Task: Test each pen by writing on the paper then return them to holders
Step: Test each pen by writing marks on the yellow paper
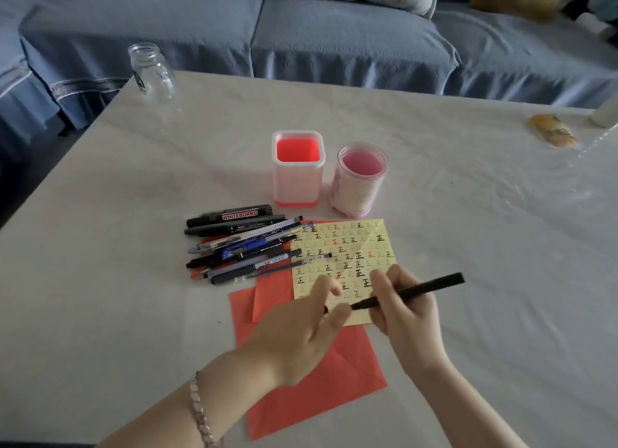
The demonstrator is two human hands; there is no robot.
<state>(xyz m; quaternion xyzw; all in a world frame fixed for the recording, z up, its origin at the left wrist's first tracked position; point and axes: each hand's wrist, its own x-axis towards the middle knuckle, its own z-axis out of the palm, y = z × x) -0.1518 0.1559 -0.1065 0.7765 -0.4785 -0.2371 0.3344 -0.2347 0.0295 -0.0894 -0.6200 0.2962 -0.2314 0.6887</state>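
- A bracelet (199,411) circles the left wrist at the bottom edge, beside 2 overlapping sheets of red paper (317,390) on the pale table (133,280).
- The left hand (297,330) sits over the red sheets. Its thumb and 1 finger appear to pinch the near end of the black pen (418,288), and the other fingers are loosely curved and hold nothing.
- The right hand (406,313) grips the same pen around the lower part of its barrel, fingers (384,290) curled round it. The far end sticks out up and to the right, clear of the hand.
- The pen is held over the near corner of the yellow paper (347,247), which is covered in rows of written marks. The left fingers hide the tip, so whether it is capped cannot be told.
- The pen looks light, stiff and smooth. A grip low on the barrel, close to the tip, should give the most control, and a cap may slip between pinching fingers.
- A pile of pens (240,243), about 10 of them, lies left of the yellow sheet and overlaps its edge. It is untidy and likely to roll.
- Beyond the paper a square holder (297,186) and a round holder (357,193) stand side by side, with no pens showing in either.
- A glass jar (152,69) stands at the far left corner, before a blue sofa (334,36).
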